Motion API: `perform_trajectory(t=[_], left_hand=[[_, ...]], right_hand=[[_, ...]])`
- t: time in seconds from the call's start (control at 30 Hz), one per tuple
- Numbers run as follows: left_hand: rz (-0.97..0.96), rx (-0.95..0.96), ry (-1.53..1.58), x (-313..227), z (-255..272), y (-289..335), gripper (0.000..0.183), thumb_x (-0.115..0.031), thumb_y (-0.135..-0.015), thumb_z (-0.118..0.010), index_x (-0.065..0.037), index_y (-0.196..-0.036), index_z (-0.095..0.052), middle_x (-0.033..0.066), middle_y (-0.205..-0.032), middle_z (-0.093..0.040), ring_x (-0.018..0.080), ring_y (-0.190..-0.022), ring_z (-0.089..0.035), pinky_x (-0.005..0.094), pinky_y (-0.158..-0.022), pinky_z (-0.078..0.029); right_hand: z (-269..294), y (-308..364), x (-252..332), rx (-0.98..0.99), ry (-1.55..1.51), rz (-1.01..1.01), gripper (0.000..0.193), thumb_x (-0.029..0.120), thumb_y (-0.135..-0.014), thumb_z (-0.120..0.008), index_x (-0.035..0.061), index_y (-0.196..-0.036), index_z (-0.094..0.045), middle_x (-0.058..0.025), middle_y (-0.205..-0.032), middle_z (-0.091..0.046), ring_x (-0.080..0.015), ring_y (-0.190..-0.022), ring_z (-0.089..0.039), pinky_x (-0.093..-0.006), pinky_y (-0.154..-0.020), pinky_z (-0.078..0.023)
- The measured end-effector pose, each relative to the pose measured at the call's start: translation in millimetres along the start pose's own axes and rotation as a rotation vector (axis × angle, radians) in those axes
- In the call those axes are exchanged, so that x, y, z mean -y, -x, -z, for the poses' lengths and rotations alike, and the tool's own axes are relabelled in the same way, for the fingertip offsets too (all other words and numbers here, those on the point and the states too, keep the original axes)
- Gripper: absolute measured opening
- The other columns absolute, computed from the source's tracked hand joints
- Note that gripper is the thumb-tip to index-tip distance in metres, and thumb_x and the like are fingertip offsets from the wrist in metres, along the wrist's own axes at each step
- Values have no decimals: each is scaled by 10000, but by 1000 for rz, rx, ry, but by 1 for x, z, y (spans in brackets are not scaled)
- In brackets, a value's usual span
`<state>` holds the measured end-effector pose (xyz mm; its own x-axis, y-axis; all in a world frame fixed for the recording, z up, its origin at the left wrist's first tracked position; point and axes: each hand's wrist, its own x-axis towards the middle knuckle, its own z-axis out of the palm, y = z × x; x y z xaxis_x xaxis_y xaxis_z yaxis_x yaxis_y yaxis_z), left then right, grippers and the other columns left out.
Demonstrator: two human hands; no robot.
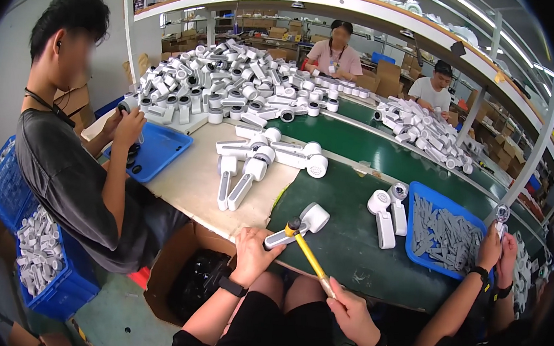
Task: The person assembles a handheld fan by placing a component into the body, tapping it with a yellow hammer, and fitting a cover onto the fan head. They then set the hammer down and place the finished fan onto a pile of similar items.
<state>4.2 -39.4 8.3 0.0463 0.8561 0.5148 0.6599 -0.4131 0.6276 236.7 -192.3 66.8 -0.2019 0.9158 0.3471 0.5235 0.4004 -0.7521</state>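
Observation:
My left hand (pixel 253 255) is closed around the handle end of a white and grey handheld fan (pixel 314 217), which lies on the green mat at the table's near edge. In my right hand (pixel 351 313) is a small hammer (pixel 309 253) with a yellow handle. Its black head is over the fan's handle; whether the two touch I cannot tell. Left of the mat, several more white fans (pixel 243 182) lie grouped on a beige board (pixel 196 195). Another pair of fans (pixel 382 218) rests to the right on the mat.
A blue tray (pixel 409 247) of grey strips stands at right, beside a co-worker's hands (pixel 499 248). At left, another person works over a blue tray (pixel 176 157). A large heap of fans (pixel 212 82) fills the back. An open cardboard box (pixel 170 262) stands below the table edge.

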Motion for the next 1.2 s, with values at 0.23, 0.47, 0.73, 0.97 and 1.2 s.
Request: perform_trajectory(t=[0.23,0.47,0.73,0.97,1.2], left_hand=[[-101,-3,-17,-10,8,-12,474,-228,-767,-791,-76,-1193,-648,139,-944,-655,334,-914,-614,438,-802,-482],[387,195,800,10,-5,-35,390,-254,-1029,-522,38,-1270,-611,68,-1018,-679,123,-838,-596,275,-742,-491],[372,-66,701,54,11,-51,339,-218,-1006,-556,30,-1218,-646,155,-1110,-690,249,-953,-665,310,-875,-493],[12,-227,-424,56,-3,-84,286,-84,-866,-640,-36,-1147,-645,213,-1116,-620,393,-1032,-585,473,-881,-461],[-456,34,-128,-73,-87,-85,427,-65,-779,-713,-81,-1200,-644,189,-1261,-548,375,-1158,-511,466,-983,-435]], right_hand=[[5,30,9,-124,-217,-146,533,-26,-908,-572,2,-1431,-476,-23,-805,-600,-58,-581,-512,-206,-531,-416],[9,60,-8,-276,-437,-372,545,2,-909,-552,26,-1446,-467,-16,-739,-606,-41,-518,-498,-182,-466,-383],[14,84,-18,-339,-461,-348,488,65,-971,-589,41,-1447,-482,53,-730,-540,-23,-522,-406,-187,-479,-330],[24,100,-35,-399,-510,-493,500,51,-954,-576,31,-1444,-477,13,-750,-584,-37,-536,-469,-190,-482,-372],[35,121,-36,-524,-514,-520,505,35,-949,-563,22,-1445,-469,-5,-761,-603,-42,-537,-492,-189,-482,-385]])
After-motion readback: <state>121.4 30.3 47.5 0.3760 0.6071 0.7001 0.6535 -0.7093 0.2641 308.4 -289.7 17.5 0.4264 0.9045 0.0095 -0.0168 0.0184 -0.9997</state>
